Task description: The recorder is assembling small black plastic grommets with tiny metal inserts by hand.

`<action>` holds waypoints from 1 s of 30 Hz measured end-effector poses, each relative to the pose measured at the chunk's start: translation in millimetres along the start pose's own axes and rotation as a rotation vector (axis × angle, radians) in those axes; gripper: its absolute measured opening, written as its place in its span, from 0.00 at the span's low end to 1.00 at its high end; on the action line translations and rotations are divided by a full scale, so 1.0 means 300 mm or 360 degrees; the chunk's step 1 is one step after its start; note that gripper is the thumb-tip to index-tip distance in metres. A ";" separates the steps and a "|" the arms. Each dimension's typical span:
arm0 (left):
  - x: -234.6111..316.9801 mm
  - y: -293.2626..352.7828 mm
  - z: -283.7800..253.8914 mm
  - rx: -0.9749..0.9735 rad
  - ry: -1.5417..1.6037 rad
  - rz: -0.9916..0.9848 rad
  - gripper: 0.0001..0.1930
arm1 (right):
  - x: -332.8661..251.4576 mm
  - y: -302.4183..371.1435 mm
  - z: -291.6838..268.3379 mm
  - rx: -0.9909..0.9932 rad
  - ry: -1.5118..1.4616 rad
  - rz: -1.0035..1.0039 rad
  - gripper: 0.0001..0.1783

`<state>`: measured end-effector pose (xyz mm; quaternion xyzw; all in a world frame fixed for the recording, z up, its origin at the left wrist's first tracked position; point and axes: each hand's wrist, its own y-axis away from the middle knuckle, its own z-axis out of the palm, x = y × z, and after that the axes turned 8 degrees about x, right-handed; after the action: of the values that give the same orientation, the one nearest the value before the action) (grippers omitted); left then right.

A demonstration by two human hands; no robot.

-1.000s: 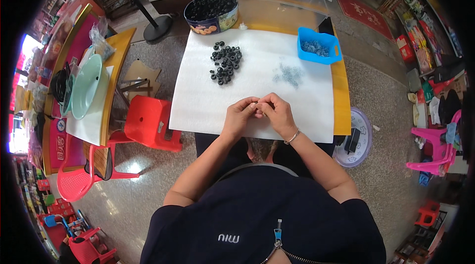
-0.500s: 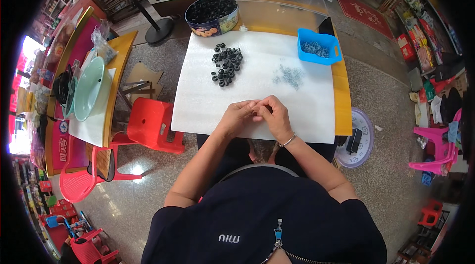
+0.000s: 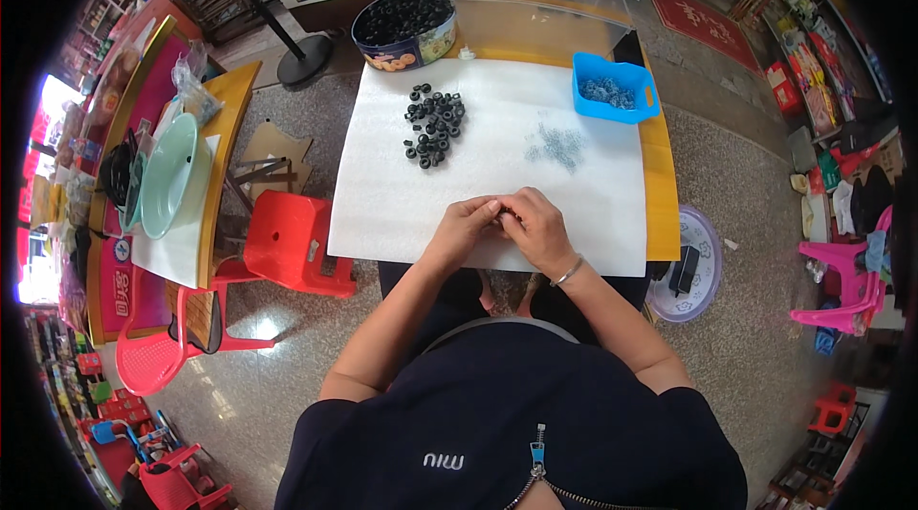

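Observation:
My left hand (image 3: 463, 229) and my right hand (image 3: 537, 227) meet over the near edge of a white foam sheet (image 3: 382, 214), fingertips pinched together. Between them a bit of a small black part (image 3: 504, 212) shows; fingers cover most of it. Beyond my left hand lies a loose pile of small black ring-shaped parts (image 3: 435, 123). Ahead of my right hand, tiny clear-bluish pieces (image 3: 557, 147) are scattered on the sheet. A blue plastic basket (image 3: 617, 110) at the far right holds more of these pieces.
A round printed tin (image 3: 411, 53) full of black parts stands at the far left, beside a clear plastic box (image 3: 540, 8). The yellow table (image 3: 662, 195) shows on the right. A red stool (image 3: 282, 233) stands left, a lilac basin (image 3: 703, 261) on the floor at right.
My right hand has turned slightly, its fingers curling further over the left fingertips. A dark part now shows between them. The view has shifted a little.

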<state>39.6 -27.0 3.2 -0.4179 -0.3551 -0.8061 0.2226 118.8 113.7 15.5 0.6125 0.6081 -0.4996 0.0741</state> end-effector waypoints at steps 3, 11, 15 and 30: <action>-0.008 -0.005 -0.005 0.0038 -0.0015 0.0054 0.17 | 0.001 -0.002 0.014 0.0077 0.0065 -0.0116 0.10; 0.006 0.007 0.002 0.0036 -0.0252 0.0092 0.16 | -0.006 0.013 0.013 0.0130 0.0068 -0.0126 0.10; -0.005 0.009 0.005 0.0060 -0.0307 0.0163 0.16 | -0.003 0.019 0.004 -0.0043 -0.0243 0.0280 0.11; -0.025 0.024 0.041 0.0027 0.0119 0.0051 0.11 | -0.046 0.041 0.027 -0.0181 -0.1255 0.1140 0.17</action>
<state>54.8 -22.0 4.7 -0.3912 -0.3466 -0.8145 0.2520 127.9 95.7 14.7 0.5426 0.3132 -0.6015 0.4957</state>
